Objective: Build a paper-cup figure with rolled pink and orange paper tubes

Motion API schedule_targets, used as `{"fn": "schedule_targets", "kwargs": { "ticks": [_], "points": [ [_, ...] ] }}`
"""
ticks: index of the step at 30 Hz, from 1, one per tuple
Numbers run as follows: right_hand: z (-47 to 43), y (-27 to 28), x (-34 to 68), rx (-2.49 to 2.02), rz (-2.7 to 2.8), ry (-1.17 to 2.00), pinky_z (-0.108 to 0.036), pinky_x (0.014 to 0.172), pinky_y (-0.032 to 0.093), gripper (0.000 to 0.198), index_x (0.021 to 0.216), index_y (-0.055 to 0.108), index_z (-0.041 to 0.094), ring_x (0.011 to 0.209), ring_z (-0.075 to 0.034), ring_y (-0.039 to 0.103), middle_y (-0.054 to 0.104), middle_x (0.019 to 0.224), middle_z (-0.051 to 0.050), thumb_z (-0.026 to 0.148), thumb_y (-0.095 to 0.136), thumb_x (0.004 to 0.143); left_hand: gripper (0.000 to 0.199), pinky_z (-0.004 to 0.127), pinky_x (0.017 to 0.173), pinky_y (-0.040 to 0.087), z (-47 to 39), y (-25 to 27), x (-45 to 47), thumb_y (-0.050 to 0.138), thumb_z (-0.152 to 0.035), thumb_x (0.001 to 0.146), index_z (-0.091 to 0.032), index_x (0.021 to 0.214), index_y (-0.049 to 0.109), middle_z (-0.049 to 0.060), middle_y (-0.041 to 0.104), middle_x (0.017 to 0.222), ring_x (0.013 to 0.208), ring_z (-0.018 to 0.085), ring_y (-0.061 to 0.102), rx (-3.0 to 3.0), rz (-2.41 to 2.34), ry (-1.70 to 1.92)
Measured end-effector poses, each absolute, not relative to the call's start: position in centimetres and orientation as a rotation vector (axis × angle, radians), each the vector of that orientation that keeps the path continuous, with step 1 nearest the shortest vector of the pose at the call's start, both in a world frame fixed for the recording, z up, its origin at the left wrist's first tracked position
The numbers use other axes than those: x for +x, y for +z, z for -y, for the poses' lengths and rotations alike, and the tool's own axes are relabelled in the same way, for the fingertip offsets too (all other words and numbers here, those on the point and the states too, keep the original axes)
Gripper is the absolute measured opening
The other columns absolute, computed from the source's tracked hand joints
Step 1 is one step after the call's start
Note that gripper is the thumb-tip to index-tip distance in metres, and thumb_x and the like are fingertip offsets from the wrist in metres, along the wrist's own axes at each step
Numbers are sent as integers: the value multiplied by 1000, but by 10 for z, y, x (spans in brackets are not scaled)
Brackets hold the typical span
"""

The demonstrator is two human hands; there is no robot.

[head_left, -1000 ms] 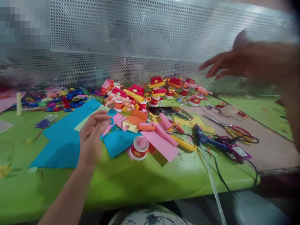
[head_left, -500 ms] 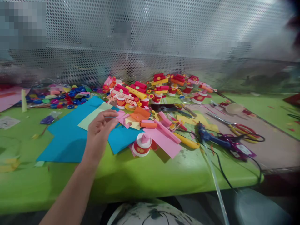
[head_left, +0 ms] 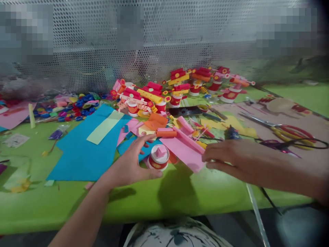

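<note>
My left hand (head_left: pixel 133 163) is open, its fingers and thumb spread at the left side of a small red and white paper cup (head_left: pixel 157 164). The cup stands upside down with a pink folded paper piece (head_left: pixel 161 151) on top. Over to the right, my right hand (head_left: pixel 228 157) reaches across the table with its fingers stretched out and nothing visible in them. It hides most of the glue gun (head_left: pixel 233 133) and a yellow-handled tool. Pink paper (head_left: pixel 186 156) and an orange paper roll (head_left: pixel 166 132) lie between the hands.
Blue sheets (head_left: pixel 84 151) with a pale green strip (head_left: pixel 105 127) lie left. Several finished red and yellow paper figures (head_left: pixel 177 101) stand at the back, beside a dark phone (head_left: pixel 185 110). Large scissors (head_left: pixel 277 127) lie right. A perforated metal panel (head_left: pixel 164 31) closes off the back.
My left hand has moved right and down to the cup, opening around it. My right hand has come into view from the right, over the glue gun. The view has shifted slightly.
</note>
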State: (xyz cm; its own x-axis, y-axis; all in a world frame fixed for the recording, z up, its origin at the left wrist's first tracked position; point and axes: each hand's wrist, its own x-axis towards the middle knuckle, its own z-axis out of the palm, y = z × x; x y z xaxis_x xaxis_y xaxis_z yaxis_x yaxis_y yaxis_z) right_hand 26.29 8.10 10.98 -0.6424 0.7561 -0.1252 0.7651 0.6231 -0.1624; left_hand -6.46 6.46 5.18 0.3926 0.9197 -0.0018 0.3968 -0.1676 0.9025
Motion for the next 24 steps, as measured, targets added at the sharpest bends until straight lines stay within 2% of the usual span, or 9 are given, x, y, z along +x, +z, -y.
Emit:
{"fn": "schedule_targets", "kwargs": {
  "ticks": [4,7,10,13,15,19,24],
  "points": [
    [-120,103,239,1347,-2759,-133,-44,80,52,33,109,71,23,97,-32,71,75,111,-12,36,43,100,98,47,108,46,-65,45,-60,89,-49,68,-37,152,40,12,47,151,138,35,47,1775,-1162,684],
    [-156,94,211,1371,-2759,-126,-45,85,52,35,120,68,16,107,-34,69,71,122,-19,32,45,99,99,47,109,44,-68,48,-65,90,-50,66,-37,152,40,12,50,148,137,35,49,1707,-1098,671],
    [-184,89,195,1295,-2769,-218,-40,88,52,39,127,66,18,113,-32,67,70,129,-17,38,57,94,85,44,107,45,-74,50,-73,81,-59,74,-34,148,48,12,56,140,134,33,52,1573,-959,749],
    [-199,87,191,1249,-2751,-270,-40,83,53,44,126,67,22,104,-32,70,74,120,-14,45,63,89,65,43,101,48,-81,50,-77,60,-69,87,-30,139,57,13,62,132,124,30,59,1395,-953,892],
    [-202,84,190,1232,-2744,-272,-42,83,53,47,126,68,24,102,-32,70,75,115,-13,48,65,86,60,43,96,50,-85,49,-75,53,-69,91,-27,134,60,13,65,128,117,29,63,1292,-1020,963],
    [-202,74,186,1227,-2733,-213,-51,92,49,56,127,67,21,115,-39,62,71,121,-16,51,69,80,55,40,92,50,-88,49,-70,58,-65,90,-24,127,62,12,66,127,109,26,65,1208,-1071,1018],
    [-195,70,177,1273,-2728,-139,-58,95,45,53,118,67,20,124,-45,54,62,131,-20,51,72,75,48,39,89,50,-86,49,-67,65,-61,88,-26,121,65,10,69,124,103,25,68,1181,-1082,1072]
  ]
}}
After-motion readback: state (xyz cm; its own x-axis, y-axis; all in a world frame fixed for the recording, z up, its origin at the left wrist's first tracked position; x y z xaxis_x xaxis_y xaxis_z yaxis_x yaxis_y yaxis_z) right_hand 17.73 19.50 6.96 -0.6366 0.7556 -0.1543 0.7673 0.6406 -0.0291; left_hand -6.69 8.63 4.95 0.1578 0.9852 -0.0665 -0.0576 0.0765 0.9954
